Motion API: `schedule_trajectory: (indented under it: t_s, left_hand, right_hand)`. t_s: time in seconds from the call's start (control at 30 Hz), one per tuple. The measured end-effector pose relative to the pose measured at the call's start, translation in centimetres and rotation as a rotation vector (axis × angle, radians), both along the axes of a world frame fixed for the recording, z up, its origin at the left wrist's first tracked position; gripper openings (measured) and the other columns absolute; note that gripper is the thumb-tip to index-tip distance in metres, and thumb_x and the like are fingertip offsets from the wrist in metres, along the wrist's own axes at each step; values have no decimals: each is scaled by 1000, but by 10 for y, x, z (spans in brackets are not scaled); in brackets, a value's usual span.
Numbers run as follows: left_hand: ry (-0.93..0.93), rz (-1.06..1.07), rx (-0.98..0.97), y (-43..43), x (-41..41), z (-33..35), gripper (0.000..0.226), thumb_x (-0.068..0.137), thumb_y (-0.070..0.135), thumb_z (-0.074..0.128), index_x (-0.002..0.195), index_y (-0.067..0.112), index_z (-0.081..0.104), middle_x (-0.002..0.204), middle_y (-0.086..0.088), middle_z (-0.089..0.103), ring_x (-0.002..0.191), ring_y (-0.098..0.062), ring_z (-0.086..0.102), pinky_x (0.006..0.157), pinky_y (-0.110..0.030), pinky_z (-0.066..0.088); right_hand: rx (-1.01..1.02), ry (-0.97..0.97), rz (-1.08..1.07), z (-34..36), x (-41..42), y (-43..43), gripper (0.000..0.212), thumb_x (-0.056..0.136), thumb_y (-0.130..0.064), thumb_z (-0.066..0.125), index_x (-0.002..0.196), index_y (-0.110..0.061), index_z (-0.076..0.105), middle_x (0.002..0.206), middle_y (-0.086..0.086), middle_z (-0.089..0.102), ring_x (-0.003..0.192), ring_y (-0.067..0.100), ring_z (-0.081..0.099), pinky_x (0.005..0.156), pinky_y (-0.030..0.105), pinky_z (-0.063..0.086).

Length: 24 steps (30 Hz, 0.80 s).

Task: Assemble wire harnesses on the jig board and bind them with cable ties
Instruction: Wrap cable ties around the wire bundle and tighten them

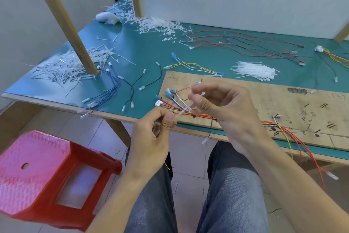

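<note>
Head view: a cable tie is pinched, tail in the left hand, head in the right hand, above the wires on the jig board. Binding seems begun; threading round the bundle is called for.

Handwriting on the jig board is illegible.
</note>
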State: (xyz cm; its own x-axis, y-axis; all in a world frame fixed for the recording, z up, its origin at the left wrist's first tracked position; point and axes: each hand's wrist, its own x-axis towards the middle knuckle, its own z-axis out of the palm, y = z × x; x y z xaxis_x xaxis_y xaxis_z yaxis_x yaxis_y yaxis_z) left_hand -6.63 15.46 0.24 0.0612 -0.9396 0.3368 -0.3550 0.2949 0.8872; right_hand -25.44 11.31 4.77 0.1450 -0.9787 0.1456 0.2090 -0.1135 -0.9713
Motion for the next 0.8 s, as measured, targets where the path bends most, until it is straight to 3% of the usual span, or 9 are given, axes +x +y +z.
schedule_trajectory:
  t_s: [0.13,0.27,0.43,0.57,0.7,0.8]
  left_hand:
    - [-6,16,-4,14,-5,-9,23,109,40,53,90,33,63,75,23,58,67,-5,53,60,-10,36]
    - [-70,122,28,21,3,-27,26,107,49,53,96,32,67,79,17,61,70,-8,57,60,-11,40]
    - [-400,240,236,16,22,-55,20,92,48,73,102,31,69,87,22,66,79,2,66,66,-11,52]
    - [-414,178,290,11,19,-61,15,92,44,75,97,30,76,76,24,68,78,6,66,62,-7,48]
    - [-474,224,159,16,21,-54,24,95,44,66,101,28,82,78,20,73,59,10,60,67,5,42]
    - [-509,256,31,24,21,-48,36,95,47,54,94,25,82,67,16,69,51,14,48,66,6,40]
  right_hand:
    - [105,-51,39,-13,-2,13,25,85,-23,82,105,-7,82,98,22,78,86,29,73,79,36,62]
    - [181,-71,-11,-25,-7,20,32,89,-31,76,111,-10,82,97,16,77,87,25,72,77,34,61]
    - [150,12,-64,-26,-17,21,29,88,-31,76,109,-12,83,92,15,77,86,23,72,77,32,62]
    - [159,96,-45,-26,-17,27,19,91,-24,74,103,-13,84,86,16,78,85,27,75,80,39,65]
    - [177,233,18,-29,-9,37,14,89,-22,76,99,-18,86,88,10,80,75,30,77,74,38,66]
    - [164,379,49,-36,0,38,10,92,-19,78,97,-18,86,92,2,80,72,27,77,69,31,64]
